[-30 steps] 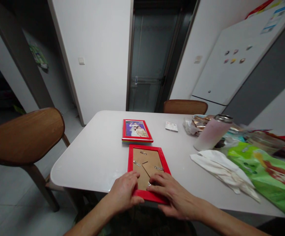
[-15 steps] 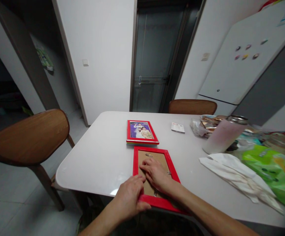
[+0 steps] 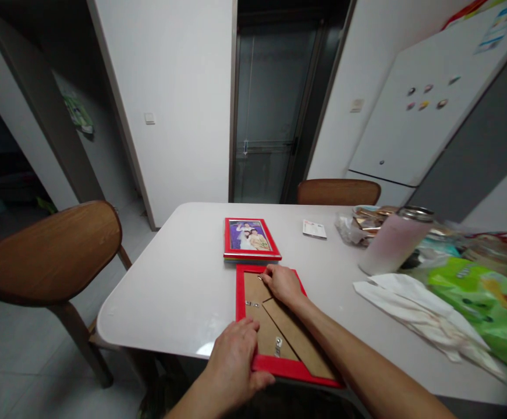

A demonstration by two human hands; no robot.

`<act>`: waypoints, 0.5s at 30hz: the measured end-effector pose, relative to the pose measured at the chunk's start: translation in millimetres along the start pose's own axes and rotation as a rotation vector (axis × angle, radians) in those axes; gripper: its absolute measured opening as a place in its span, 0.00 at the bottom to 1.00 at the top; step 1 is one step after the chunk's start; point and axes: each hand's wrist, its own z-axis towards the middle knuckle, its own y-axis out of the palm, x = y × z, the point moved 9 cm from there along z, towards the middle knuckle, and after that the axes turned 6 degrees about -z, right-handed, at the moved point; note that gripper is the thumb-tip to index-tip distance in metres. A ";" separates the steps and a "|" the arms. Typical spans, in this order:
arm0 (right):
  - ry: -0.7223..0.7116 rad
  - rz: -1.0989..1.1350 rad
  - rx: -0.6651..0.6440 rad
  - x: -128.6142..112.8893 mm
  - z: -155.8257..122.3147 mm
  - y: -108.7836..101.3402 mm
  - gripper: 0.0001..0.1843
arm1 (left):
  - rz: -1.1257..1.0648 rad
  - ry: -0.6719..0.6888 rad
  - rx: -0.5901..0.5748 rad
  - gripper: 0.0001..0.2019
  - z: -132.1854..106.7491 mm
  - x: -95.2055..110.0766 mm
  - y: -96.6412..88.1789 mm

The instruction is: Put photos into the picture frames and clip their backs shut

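Note:
A red picture frame (image 3: 240, 291) lies face down at the table's near edge, its brown backing board (image 3: 262, 326) showing with a stand flap (image 3: 305, 340). Small metal clips sit along the backing, one at the left side (image 3: 252, 304) and one near the bottom (image 3: 278, 347). My left hand (image 3: 236, 355) grips the frame's near left corner, fingers on top and thumb at the front edge. At the far edge, my right hand (image 3: 283, 284) has its fingers pinched at the top metal clip (image 3: 260, 278), partly covering it. The right forearm hides the frame's right side.
Just beyond lies a stack of frames, the top one a red framed photo (image 3: 251, 237). A small white card (image 3: 314, 229) is farther back. On the right stand a pink bottle (image 3: 397, 241), a white cloth (image 3: 414, 308) and a green bag (image 3: 484, 302). Chairs (image 3: 52, 250) flank the table (image 3: 170, 273).
My right hand has moved from the left-side clip to the top clip, uncovering the middle of the backing board. My left hand keeps hold of the frame's near corner.

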 end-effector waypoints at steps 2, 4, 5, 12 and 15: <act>0.019 -0.004 0.007 1.5 -0.8 0.9 0.12 | -0.004 0.000 0.017 0.29 0.0 -0.2 -0.1; 0.041 -0.002 0.021 3.1 -1.6 1.8 0.12 | -0.006 0.004 0.021 0.29 -0.7 0.6 -0.5; 0.050 0.004 0.030 3.8 -1.8 2.1 0.11 | -0.002 0.002 0.021 0.30 -1.5 1.2 -0.9; 0.021 0.172 0.087 3.6 -6.8 -15.6 0.11 | 0.073 -0.020 -0.013 0.33 -0.4 17.6 5.4; -0.017 0.270 0.124 13.3 -22.0 -35.7 0.13 | 0.096 0.057 -0.072 0.30 8.6 28.2 23.7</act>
